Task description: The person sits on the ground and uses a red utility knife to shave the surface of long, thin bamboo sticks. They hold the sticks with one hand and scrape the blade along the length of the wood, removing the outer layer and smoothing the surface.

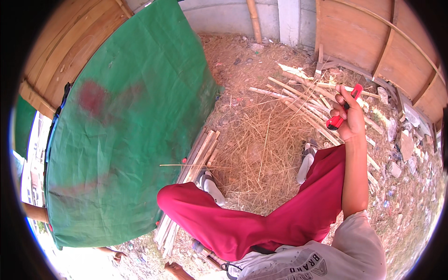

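Observation:
A red utility knife with black parts (337, 122) is held in my right hand (350, 114), raised at the upper right with the fingers wrapped round its handle. My left hand (174, 269) is low at the bottom edge, just below a bundle of split bamboo strips (164, 239). Its fingers look small and bunched; whether anything is in them does not show. I sit with my knees apart in dark red trousers (219, 217). Between my feet lies a heap of thin bamboo shavings (261, 144).
A large green tarp (126, 121) stands on the left, beside more bamboo strips (199, 156). Loose sticks (308, 105) and rubble (406, 144) lie at the right, near a wooden panel (359, 30). Another person's hand (116, 254) shows at lower left.

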Available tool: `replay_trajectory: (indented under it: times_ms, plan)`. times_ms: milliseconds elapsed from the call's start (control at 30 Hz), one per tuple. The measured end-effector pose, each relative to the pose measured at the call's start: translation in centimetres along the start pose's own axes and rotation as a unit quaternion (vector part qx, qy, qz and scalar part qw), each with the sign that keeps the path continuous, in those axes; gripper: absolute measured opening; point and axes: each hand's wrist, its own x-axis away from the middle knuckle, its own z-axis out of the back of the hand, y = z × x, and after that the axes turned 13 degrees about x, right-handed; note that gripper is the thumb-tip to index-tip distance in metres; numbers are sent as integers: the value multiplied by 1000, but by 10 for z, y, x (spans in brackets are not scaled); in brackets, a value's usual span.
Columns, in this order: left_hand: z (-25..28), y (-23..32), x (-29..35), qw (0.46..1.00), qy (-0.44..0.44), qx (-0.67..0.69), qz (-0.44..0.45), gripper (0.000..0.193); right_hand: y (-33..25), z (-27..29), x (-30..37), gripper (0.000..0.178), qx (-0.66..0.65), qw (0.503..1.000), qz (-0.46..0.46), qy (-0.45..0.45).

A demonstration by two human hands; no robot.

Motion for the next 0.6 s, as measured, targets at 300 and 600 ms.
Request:
replay_trajectory:
  times_ms: [300, 600]
  plan:
    - [-4, -49, 30, 988, 23, 114, -98, 25, 4, -3, -3, 26, 2, 1000, -12, 1]
    - [6, -47, 37, 988, 46, 86, -120, 26, 5, -1, -2, 25, 6, 1000, -11, -4]
